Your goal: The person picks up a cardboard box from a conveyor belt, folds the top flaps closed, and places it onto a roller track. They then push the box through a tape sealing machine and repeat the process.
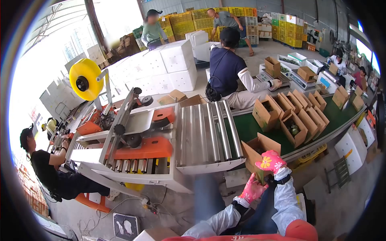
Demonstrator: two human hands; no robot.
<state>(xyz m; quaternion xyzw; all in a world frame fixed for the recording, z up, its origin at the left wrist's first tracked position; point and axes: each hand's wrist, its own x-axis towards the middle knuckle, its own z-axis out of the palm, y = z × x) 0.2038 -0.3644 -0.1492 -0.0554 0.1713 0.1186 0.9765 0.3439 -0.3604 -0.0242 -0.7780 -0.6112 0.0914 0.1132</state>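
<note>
The open brown cardboard box (252,154) stands at the near edge of the green conveyor belt (249,126), just beside the steel roller table (207,134); the right hand (270,161), in a pink flowered glove, folds its fingers over the box's near top rim; the left hand (252,188), gloved alike, presses the lower near wall, whether pinching I cannot tell; the box lies straight ahead of both hands, the right nearer its mouth; other open cardboard boxes (299,118) crowd the belt beyond.

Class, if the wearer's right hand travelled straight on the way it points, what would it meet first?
The open cardboard box: the right hand touches its near edge. Beyond it probably lie the steel rollers, though depth is unclear.
</note>
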